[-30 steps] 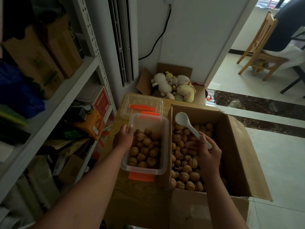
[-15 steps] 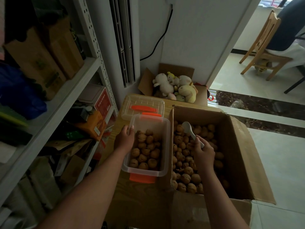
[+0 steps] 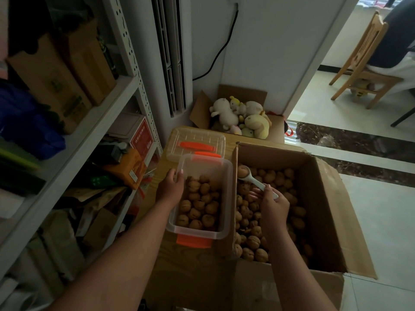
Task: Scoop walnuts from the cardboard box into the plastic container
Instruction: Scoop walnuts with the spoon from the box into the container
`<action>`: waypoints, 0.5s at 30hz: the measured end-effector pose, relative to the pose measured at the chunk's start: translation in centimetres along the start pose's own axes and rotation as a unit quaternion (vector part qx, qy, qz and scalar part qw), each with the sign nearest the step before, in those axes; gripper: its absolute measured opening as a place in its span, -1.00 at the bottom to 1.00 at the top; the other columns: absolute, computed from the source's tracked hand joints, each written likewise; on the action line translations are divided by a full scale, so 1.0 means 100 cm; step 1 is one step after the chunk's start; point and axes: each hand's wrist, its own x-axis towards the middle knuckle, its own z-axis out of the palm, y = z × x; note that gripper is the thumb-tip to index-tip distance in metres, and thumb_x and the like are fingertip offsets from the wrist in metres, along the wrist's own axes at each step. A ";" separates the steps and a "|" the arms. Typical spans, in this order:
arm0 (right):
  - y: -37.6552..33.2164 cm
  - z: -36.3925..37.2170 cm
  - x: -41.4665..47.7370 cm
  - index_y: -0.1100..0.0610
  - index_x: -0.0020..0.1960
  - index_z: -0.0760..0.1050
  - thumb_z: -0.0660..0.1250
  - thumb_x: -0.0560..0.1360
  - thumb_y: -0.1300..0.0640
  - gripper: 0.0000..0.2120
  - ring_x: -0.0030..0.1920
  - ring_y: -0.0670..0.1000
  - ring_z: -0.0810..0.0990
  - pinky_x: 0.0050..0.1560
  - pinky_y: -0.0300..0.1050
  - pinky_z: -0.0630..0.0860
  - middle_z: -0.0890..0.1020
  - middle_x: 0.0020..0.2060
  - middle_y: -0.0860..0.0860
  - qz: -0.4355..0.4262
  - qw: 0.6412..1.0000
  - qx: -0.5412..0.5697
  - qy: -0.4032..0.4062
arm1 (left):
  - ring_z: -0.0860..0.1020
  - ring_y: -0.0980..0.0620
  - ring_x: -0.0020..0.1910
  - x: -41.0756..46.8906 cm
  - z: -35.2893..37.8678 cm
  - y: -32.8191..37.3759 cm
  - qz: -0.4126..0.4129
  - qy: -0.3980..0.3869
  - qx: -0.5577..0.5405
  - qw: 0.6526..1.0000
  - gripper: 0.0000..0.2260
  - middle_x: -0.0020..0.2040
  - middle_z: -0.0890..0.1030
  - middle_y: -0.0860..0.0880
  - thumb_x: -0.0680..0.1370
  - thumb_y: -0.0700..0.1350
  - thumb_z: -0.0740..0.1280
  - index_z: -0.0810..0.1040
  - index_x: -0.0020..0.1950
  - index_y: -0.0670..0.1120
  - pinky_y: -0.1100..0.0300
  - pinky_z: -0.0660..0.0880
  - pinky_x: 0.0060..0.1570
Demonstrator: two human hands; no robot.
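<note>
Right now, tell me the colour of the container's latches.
Orange: the container's near latch shows it best in the head view, the only view.

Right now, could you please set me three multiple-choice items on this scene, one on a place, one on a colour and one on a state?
1. Where does the clear plastic lid lie?
A) on the wooden table, behind the clear plastic container
B) inside the brown cardboard box
C) on the grey shelf

2. What colour are the container's end latches?
A) blue
B) orange
C) green

3. What state is the white plastic spoon in?
A) empty
B) carrying one walnut
C) lying unheld

Answers:
1 A: the lid rests just beyond the container's far end.
2 B: both latches show orange.
3 B: a walnut sits in the spoon's bowl, with the handle in the right hand's grip.
</note>
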 end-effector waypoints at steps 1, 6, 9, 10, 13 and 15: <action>0.000 0.000 -0.002 0.33 0.20 0.46 0.16 0.61 0.15 -0.71 -0.26 -0.02 0.68 -0.22 -0.22 0.63 0.65 -0.16 0.20 -0.003 1.000 0.005 -0.002 | 0.45 -0.16 0.28 0.000 0.000 0.000 0.001 -0.001 0.000 1.000 -0.56 0.36 0.45 -0.13 0.65 0.14 0.03 0.32 0.44 -0.05 0.06 0.39 0.10; -0.010 -0.004 -0.012 0.31 0.16 0.48 0.16 0.61 0.15 -0.73 -0.25 0.00 0.68 -0.27 -0.25 0.60 0.65 -0.13 0.23 -0.025 0.999 0.044 0.000 | 0.46 -0.17 0.27 0.001 0.001 0.000 0.002 -0.002 0.003 1.000 -0.56 0.35 0.46 -0.13 0.65 0.15 0.03 0.32 0.43 -0.05 0.08 0.37 0.05; -0.021 -0.008 -0.017 0.24 0.12 0.52 0.17 0.60 0.14 -0.77 -0.24 0.02 0.67 -0.28 -0.22 0.60 0.65 -0.16 0.19 -0.061 0.996 0.064 -0.002 | 0.45 -0.16 0.27 0.001 0.001 -0.001 0.001 -0.003 0.003 1.000 -0.56 0.36 0.45 -0.13 0.65 0.14 0.02 0.31 0.45 -0.05 0.10 0.35 0.04; -0.024 -0.008 -0.017 0.23 0.12 0.52 0.17 0.60 0.14 -0.77 -0.24 0.03 0.67 -0.28 -0.21 0.60 0.65 -0.17 0.18 -0.072 0.995 0.067 -0.006 | 0.45 -0.16 0.27 0.001 0.001 -0.002 0.001 -0.003 0.003 1.000 -0.56 0.36 0.45 -0.13 0.65 0.14 0.02 0.31 0.45 -0.05 0.10 0.35 0.04; -0.028 -0.010 -0.017 0.26 0.13 0.53 0.18 0.60 0.15 -0.76 -0.24 0.06 0.67 -0.26 -0.17 0.62 0.66 -0.19 0.17 -0.107 0.993 0.044 -0.025 | 0.46 -0.16 0.26 0.001 0.001 -0.002 0.002 0.000 0.000 1.000 -0.56 0.35 0.47 -0.13 0.65 0.14 0.03 0.33 0.43 -0.05 0.09 0.37 0.05; -0.028 -0.010 -0.018 0.24 0.13 0.54 0.19 0.59 0.16 -0.77 -0.22 0.03 0.67 -0.22 -0.18 0.62 0.67 -0.22 0.11 -0.148 0.988 -0.008 -0.044 | 0.47 -0.16 0.24 0.001 0.001 -0.001 0.003 0.001 0.000 1.000 -0.57 0.33 0.48 -0.14 0.65 0.14 0.04 0.34 0.42 -0.06 0.10 0.37 0.03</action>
